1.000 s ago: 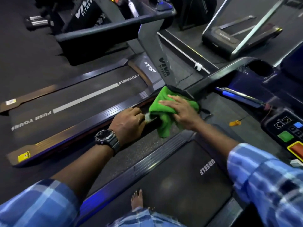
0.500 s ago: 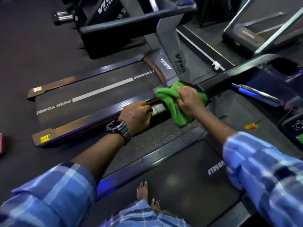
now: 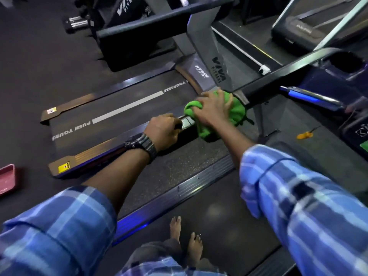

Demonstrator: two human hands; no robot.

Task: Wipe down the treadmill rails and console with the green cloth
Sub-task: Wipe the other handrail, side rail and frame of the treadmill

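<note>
The green cloth point(image 3: 237, 110) is bunched around the dark left handrail point(image 3: 278, 80) of the treadmill I stand on. My right hand point(image 3: 213, 108) lies over the cloth, fingers spread and curved around it and the rail. My left hand point(image 3: 165, 132), with a black watch at the wrist, grips the near end of the same rail beside a shiny metal sensor plate point(image 3: 187, 122). The console point(image 3: 358, 134) with a green button shows at the right edge, mostly cut off.
A second treadmill point(image 3: 119, 108) with a "PUSH YOURSELF" belt lies to the left. A pink object point(image 3: 7, 179) sits on the floor at far left. An orange safety clip point(image 3: 304, 134) hangs near the console. My bare feet point(image 3: 187, 238) stand on the belt.
My right hand has slid the cloth a little along the rail and its fingers have spread out over it. The left hand keeps its grip on the rail end. The view has shifted.
</note>
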